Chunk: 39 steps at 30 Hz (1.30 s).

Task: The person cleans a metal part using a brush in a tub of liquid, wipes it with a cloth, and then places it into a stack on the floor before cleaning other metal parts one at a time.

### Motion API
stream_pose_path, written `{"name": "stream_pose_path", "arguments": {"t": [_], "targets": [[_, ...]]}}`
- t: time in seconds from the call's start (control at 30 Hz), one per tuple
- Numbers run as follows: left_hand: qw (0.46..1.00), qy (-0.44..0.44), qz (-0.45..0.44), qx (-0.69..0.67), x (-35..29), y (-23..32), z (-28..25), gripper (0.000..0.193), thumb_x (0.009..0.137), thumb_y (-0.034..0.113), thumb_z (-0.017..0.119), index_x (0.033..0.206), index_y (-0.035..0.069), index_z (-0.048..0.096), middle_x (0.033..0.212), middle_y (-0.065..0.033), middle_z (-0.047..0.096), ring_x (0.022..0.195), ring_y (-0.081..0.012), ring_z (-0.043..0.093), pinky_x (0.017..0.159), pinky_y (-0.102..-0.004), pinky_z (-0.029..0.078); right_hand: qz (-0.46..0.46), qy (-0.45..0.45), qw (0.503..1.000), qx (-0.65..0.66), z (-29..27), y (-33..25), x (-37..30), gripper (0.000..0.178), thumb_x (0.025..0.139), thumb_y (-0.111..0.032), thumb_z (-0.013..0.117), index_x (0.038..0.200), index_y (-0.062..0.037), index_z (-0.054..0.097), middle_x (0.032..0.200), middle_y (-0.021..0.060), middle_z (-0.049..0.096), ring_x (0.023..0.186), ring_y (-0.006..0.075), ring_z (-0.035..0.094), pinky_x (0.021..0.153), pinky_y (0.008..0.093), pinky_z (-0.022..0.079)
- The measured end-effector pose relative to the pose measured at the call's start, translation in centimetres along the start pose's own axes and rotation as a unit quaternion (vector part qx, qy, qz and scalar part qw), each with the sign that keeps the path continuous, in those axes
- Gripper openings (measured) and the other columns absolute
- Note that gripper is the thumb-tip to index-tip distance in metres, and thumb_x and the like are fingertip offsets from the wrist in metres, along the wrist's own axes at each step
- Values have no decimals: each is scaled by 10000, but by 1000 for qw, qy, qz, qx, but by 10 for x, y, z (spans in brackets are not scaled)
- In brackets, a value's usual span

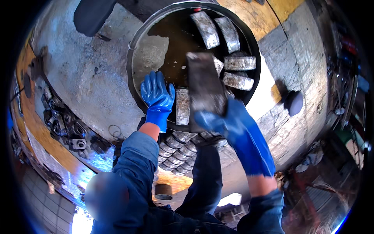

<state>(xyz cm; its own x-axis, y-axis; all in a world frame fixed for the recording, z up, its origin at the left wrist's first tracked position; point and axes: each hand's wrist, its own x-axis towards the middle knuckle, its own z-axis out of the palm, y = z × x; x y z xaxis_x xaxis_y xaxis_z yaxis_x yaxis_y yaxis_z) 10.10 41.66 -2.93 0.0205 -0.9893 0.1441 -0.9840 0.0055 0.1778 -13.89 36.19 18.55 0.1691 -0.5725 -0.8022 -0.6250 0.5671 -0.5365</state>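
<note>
My right hand, in a blue glove, grips the lower end of a long grey metal block and holds it tilted over a round black tub. Dark liquid fills the tub, and several similar metal blocks lie in it along the far and right side. One more block lies at the tub's near edge. My left hand, also in a blue glove, rests with its fingers spread on the tub's near rim, just left of that block, and holds nothing.
The tub sits on a tyre on a stained concrete floor with yellow painted bands. Loose metal parts are piled at the left. A dark round object stands to the right, and a small can lies below the tyre.
</note>
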Motion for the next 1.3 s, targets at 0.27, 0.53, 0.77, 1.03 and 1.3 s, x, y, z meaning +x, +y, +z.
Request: {"name": "stream_pose_path", "arguments": {"t": [0.27,0.53,0.77,1.03,1.3], "targets": [[994,-33,-36,-94,0,-4,-7,668,879,381,714,1436,26,618,1569,-228,519,1459,-443,455,1187,-614,316,-1,-58,967,-248,27,-92,182,874,798,-689,832,1348,-25,686,1111,210,778,1026,300,759,908,388,593],[988,-45,-68,-131,4,1,-16,627,883,373,720,1404,32,645,1546,-225,541,1464,-437,453,1173,-611,329,25,-105,938,-329,26,-45,297,829,800,-709,802,1233,-7,722,1045,197,745,917,293,697,825,412,550],[989,-51,-70,-121,2,-3,-17,645,879,396,710,1428,63,652,1582,-215,521,1520,-411,388,1234,-589,273,3,-29,983,-184,-3,-24,297,851,854,-643,779,1373,14,626,1240,259,693,1119,353,682,955,432,542],[987,-61,-60,-139,-4,-2,-7,723,871,419,709,1483,56,583,1605,-237,469,1512,-448,375,1211,-594,269,-42,119,941,-314,33,-71,210,839,928,-528,765,1471,70,538,1416,299,636,1307,376,647,1093,430,504],[989,-75,-47,-122,-1,6,-5,758,863,441,702,1480,28,549,1574,-260,471,1468,-476,407,1194,-616,283,-14,220,928,299,47,51,-15,594,1101,-354,559,1555,13,450,1499,219,590,1339,295,613,1090,384,495]]}}
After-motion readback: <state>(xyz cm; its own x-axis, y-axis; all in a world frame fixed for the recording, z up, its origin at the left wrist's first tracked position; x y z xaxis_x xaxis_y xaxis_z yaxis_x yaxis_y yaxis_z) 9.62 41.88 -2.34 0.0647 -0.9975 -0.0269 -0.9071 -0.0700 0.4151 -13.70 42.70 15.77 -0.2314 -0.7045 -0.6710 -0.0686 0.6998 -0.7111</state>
